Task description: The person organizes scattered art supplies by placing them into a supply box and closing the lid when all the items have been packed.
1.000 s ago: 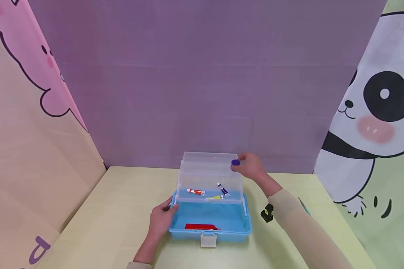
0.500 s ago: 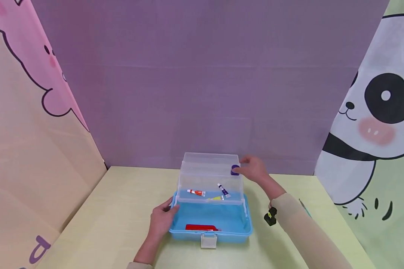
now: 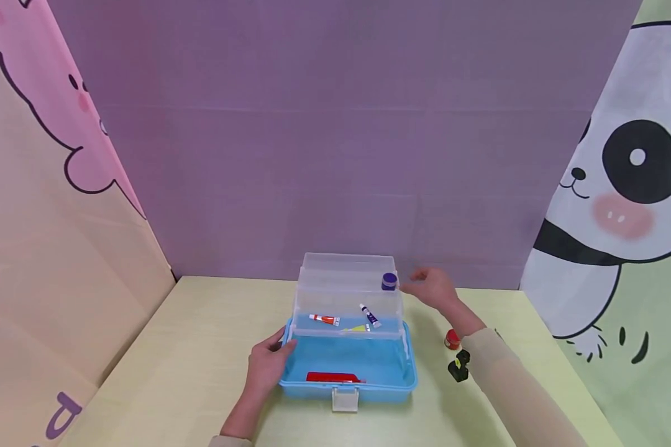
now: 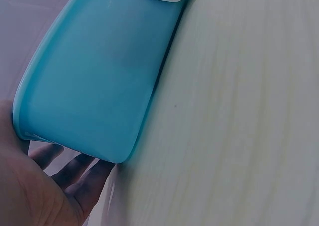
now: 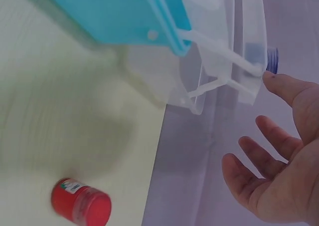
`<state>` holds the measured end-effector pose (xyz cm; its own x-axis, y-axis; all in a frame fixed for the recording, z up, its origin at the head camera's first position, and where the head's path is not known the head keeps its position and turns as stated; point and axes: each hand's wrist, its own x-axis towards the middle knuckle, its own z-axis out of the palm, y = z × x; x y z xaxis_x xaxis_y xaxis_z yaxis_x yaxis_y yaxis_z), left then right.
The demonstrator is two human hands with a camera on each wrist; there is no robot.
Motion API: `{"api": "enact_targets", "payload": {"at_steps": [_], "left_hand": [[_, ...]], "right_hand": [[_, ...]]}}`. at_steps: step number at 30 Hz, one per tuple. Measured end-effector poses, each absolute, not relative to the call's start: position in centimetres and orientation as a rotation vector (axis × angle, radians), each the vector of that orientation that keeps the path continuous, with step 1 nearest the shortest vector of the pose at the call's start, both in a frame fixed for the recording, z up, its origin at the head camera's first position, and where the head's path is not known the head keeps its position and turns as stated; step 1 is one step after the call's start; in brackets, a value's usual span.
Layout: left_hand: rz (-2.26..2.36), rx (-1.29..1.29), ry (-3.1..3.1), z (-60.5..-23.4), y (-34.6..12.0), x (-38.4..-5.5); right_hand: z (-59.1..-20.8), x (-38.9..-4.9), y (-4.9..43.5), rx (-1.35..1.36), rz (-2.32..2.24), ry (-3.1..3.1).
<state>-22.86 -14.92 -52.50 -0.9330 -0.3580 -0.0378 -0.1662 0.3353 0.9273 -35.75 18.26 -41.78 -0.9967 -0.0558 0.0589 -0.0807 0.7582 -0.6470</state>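
Note:
A blue plastic box (image 3: 376, 392) stands on the table with its translucent tiered trays (image 3: 343, 272) raised. With thumb at the rim and fingers outside, my left hand (image 3: 266, 363) grips its left wall. A purple paint jar (image 3: 389, 282) sits at the right end of the upper tray. Just right of that jar is my right hand (image 3: 433, 290), fingers loosely spread and holding nothing. Orange (image 3: 325, 320), purple (image 3: 371, 315) and yellow (image 3: 360, 328) paint tubes lie in the lower tray. Along the box's front inside lies a red bottle (image 3: 333, 377), partly hidden by the front wall.
A red paint jar (image 3: 451, 339) is on the table right of the box, under my right forearm. Something thin and dark, mostly hidden, lies past the right sleeve (image 3: 509, 379). Behind the table rises a purple backdrop (image 3: 335, 155), with printed panels on both sides.
My right hand has lowered the purple paint jar into the upper tray, let go and moved right. The red jar has come into sight. My left hand has stayed on the box.

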Motion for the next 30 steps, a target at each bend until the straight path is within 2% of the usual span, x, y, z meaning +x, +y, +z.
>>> {"api": "enact_targets", "payload": {"at_steps": [19, 30], "left_hand": [[-1.673, 0.478, -2.436, -52.6, -15.0, -22.9], [-1.665, 0.469, -2.437, -52.7, -15.0, -23.1]], "right_hand": [[-45.7, -35.1, 23.1, 0.005, 0.988, -2.973], [-47.7, -33.6, 25.0, -0.027, 1.005, -2.987]]}}
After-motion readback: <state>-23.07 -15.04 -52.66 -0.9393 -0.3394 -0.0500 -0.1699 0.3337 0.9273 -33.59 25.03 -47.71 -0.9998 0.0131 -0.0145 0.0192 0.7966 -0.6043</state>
